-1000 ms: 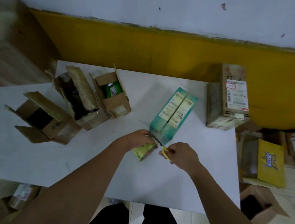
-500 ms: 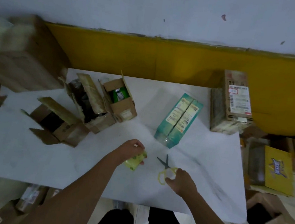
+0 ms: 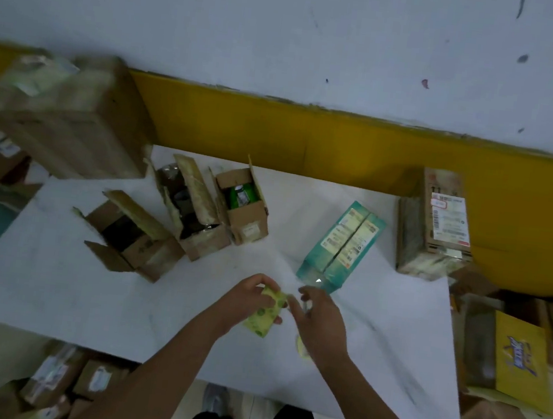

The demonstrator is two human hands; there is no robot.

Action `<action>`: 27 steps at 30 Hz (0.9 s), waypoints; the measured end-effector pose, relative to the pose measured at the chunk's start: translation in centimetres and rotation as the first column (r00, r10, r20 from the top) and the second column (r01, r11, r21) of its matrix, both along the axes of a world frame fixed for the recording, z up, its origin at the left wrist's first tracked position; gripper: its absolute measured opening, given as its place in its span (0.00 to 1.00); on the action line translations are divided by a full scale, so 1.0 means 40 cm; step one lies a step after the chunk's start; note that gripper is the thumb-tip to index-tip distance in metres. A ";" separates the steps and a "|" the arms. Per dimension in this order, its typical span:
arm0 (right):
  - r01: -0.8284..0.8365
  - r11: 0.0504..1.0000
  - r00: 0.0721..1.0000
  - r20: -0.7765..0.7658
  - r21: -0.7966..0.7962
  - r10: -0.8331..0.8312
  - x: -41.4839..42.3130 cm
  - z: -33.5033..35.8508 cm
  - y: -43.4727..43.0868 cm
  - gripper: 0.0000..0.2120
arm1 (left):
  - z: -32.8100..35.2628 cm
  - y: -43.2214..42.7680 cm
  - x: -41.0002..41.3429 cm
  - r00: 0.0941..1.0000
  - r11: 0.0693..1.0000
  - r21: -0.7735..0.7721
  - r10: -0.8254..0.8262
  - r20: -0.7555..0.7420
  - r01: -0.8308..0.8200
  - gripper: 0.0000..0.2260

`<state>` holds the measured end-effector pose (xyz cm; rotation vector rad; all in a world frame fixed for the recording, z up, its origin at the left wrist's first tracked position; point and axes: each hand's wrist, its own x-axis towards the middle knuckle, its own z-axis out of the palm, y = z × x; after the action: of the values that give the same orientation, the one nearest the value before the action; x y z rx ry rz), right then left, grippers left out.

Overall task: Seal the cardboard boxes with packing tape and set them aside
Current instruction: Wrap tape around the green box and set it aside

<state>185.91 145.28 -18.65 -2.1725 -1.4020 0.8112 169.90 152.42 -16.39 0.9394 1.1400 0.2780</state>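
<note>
tape roll (image 3: 263,315) gripped above the table (image 3: 52,287)

the roll is clasped by the left hand (image 3: 245,300). the right hand (image 3: 319,319) is bent at its edge; whether tape is pinched cannot be told. scissors (image 3: 302,348) are half hidden beneath. the teal box (image 3: 343,244) is set just beyond, open cardboard boxes (image 3: 176,225) further left.

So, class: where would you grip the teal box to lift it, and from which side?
Probably across its two long sides at mid-length, coming from above: the teal box lies flat, looks narrow, and both long sides stand free.
</note>
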 end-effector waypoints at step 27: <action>-0.498 0.852 0.864 -0.172 -0.161 0.473 -0.553 -0.171 -0.049 0.06 | -0.221 -0.349 -0.488 0.852 0.929 -0.081 0.294 -0.434 -0.361 0.36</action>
<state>163.78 143.33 -25.48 -1.8706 -1.9092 1.2972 150.38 138.46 -25.22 0.6695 1.7005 0.2640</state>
